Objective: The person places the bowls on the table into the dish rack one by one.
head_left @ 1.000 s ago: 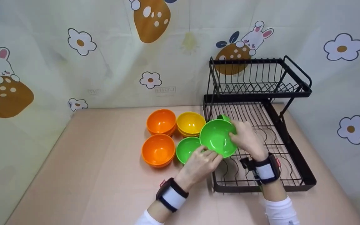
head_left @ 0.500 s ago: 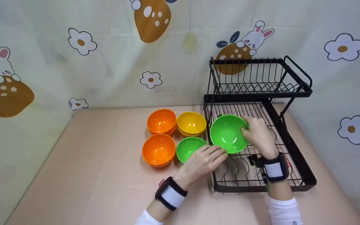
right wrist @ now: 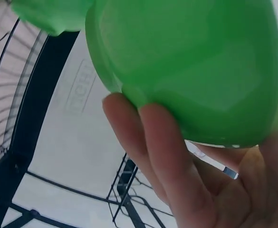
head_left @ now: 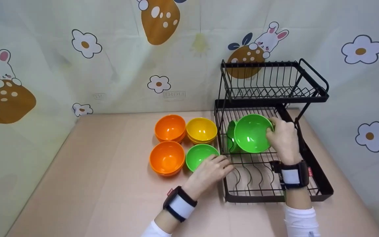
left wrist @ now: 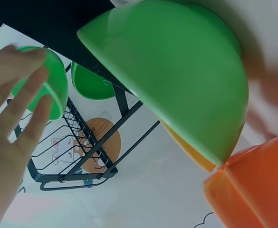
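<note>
One green bowl [head_left: 253, 133], gripped by the right hand [head_left: 285, 140], has moved toward two o'clock; left hand [head_left: 209, 171] released, steering seems one-handed.

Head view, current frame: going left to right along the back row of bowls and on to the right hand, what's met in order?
Stacked orange bowls → stacked yellow bowls → edge-standing green bowl in the dish rack → held green bowl → right hand.

So our right hand [head_left: 283, 140] has swung the green bowl [head_left: 252, 133] toward 2 o'clock, further over the rack [head_left: 276, 198]. Our left hand [head_left: 211, 171] let go of it, and now we see way more of the second green bowl [head_left: 231, 136] at its 9 o'clock.
</note>
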Motion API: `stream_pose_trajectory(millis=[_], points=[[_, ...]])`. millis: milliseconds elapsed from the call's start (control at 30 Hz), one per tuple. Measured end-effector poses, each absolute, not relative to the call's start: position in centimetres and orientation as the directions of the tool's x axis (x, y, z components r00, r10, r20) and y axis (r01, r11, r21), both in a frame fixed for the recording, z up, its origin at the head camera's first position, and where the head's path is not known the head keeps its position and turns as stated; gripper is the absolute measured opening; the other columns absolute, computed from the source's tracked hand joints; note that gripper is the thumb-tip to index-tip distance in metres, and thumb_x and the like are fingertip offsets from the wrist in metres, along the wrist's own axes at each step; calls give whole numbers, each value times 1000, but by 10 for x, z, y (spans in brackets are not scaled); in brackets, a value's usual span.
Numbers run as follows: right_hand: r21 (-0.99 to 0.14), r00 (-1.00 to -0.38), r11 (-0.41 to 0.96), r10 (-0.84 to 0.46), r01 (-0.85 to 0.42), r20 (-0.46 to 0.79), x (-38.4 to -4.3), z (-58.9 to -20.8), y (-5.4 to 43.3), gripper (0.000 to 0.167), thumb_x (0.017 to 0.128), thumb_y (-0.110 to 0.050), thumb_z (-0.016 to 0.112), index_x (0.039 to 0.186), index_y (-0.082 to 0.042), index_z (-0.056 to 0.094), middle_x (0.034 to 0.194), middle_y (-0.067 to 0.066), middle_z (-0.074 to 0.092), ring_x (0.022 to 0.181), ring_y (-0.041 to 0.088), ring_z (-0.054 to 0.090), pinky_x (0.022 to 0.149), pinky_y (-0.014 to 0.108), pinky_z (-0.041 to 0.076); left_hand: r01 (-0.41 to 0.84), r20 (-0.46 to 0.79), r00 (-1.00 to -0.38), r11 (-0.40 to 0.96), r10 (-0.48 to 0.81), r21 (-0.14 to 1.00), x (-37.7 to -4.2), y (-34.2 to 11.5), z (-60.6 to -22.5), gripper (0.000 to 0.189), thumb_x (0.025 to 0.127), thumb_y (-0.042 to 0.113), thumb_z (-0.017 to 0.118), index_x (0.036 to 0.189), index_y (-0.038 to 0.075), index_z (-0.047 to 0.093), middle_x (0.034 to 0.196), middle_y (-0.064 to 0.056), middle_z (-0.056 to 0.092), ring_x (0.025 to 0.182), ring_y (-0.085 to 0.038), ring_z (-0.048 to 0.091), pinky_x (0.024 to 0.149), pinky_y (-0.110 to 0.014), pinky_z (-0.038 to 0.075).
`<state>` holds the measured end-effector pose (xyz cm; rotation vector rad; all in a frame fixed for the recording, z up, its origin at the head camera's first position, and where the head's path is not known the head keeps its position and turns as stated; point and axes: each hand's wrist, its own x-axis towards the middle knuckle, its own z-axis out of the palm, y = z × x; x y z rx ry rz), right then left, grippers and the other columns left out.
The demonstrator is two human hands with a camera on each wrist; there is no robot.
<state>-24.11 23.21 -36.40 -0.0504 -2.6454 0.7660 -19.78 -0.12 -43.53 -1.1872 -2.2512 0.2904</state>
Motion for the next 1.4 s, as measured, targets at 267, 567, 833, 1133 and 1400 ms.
stream_pose_trajectory(millis=[267,567,833,1133,1400], points=[[-500,-876,866,231,-14,423,-245,-369,237,35,83,0,52,117,5,62,98,33,67,74,46,67,56,46,56,701,263,-527,588,808,-404,-196,2,-440,37,75,16,75,109,29,66,115,12,68,113,-8,59,98,-25,48],[-536,-809,842,352,55,470,-254,-374,239,36,83,3,53,119,8,59,113,34,61,93,52,62,74,53,56,727,230,-496,546,837,-416,-194,6,-444,30,73,20,77,101,30,70,105,12,69,106,-8,60,94,-23,48],[-514,-782,855,364,65,506,-261,-382,241,38,83,4,52,120,11,57,120,35,56,98,54,59,80,55,54,735,260,-477,544,839,-404,-196,7,-447,27,73,19,77,97,28,71,101,12,70,103,-7,62,99,-23,47],[-473,-813,879,319,61,487,-270,-393,240,39,81,8,47,118,9,60,120,32,57,100,50,59,78,56,53,751,263,-480,547,837,-370,-197,7,-449,25,75,17,75,98,27,71,103,10,70,104,-7,62,102,-23,45],[-357,-847,933,216,33,486,-274,-404,231,39,77,9,52,115,12,58,119,35,54,99,50,56,74,55,54,755,254,-482,544,839,-365,-197,6,-449,24,77,16,73,98,27,71,103,11,70,104,-7,61,103,-23,44]])
